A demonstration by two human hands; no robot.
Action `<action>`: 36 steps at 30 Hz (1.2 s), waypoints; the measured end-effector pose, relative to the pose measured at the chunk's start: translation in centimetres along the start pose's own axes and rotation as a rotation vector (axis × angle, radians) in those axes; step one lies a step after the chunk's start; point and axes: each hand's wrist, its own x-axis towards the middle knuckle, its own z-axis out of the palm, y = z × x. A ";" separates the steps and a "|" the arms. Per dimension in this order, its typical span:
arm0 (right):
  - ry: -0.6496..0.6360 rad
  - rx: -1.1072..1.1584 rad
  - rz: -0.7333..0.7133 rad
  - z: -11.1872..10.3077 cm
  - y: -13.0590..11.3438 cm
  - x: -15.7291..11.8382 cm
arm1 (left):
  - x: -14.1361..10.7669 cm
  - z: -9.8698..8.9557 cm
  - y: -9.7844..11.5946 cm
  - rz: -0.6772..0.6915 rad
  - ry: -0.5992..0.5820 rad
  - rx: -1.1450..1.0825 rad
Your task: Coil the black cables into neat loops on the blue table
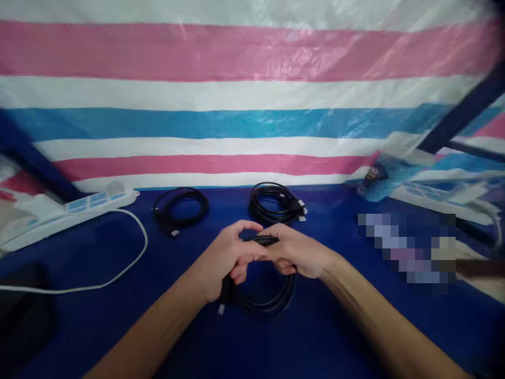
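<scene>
A coiled black cable (268, 308) hangs between my two hands over the blue table, its loops stacked in a ring. My left hand (236, 252) is closed around the left side of the coil, fingers curled, with a light connector end (221, 309) showing below it. My right hand (294, 250) grips the top right of the same coil, its fingertips close to those of my left hand. The fingers partly hide the upper loops.
Two more black cable coils (181, 208) (274, 203) lie at the back of the blue table (189, 337). White power strips (94, 202) (442, 202) stand left and right. A white cord (144, 247), a blue cup (374, 179) and a dark object (27, 310) are nearby.
</scene>
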 end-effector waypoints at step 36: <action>0.084 0.061 -0.110 0.8 -0.5 -0.2 | 0.7 -2.7 1.0 -0.045 -0.260 -0.281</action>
